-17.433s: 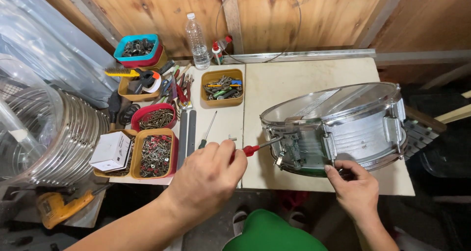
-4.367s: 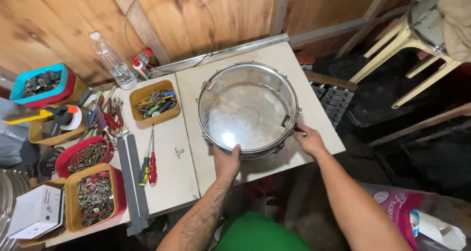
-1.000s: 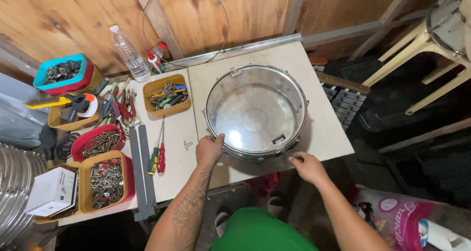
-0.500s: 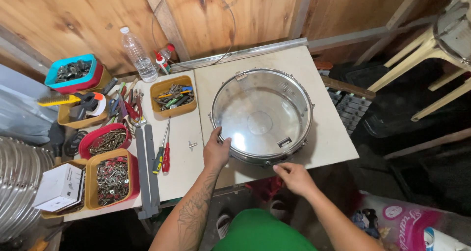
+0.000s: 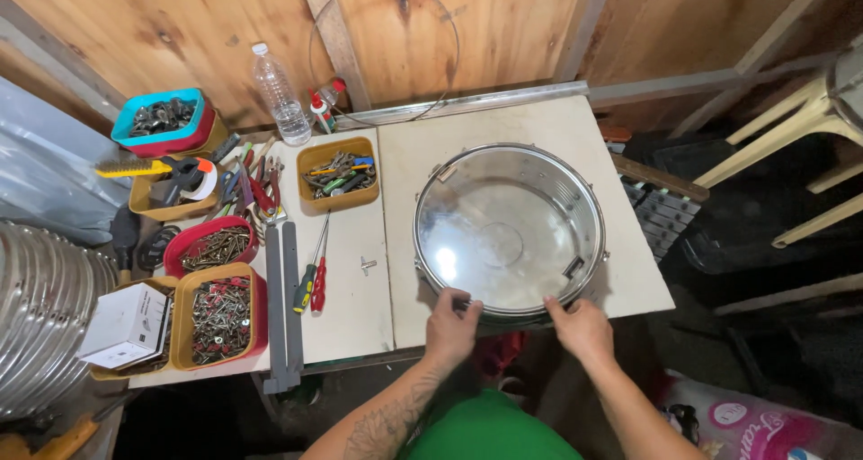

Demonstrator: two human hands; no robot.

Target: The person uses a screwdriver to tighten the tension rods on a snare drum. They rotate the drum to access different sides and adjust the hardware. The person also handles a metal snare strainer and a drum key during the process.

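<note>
A shiny metal snare drum shell (image 5: 509, 231) lies flat on the pale worktable (image 5: 485, 132), its open side up. My left hand (image 5: 451, 326) grips the near rim at its left, fingers curled over the edge. Close beside it, my right hand (image 5: 582, 329) holds the near rim further right. A small metal drum key (image 5: 367, 265) lies on the table left of the drum. Two screwdrivers (image 5: 312, 280), one green-handled and one red-handled, lie beyond it.
Trays of screws and bolts (image 5: 216, 312), a tool tray (image 5: 338, 172), pliers, a plastic bottle (image 5: 279, 96) and a white box (image 5: 126, 325) crowd the left side. A metal hoop (image 5: 385, 46) leans on the wooden wall. Stacked metal shells (image 5: 40, 325) stand far left; a plastic chair (image 5: 809, 145) at right.
The drum went from standing on edge to lying flat. Both hands have come together on its near rim; the right hand moved up from below the table edge.
</note>
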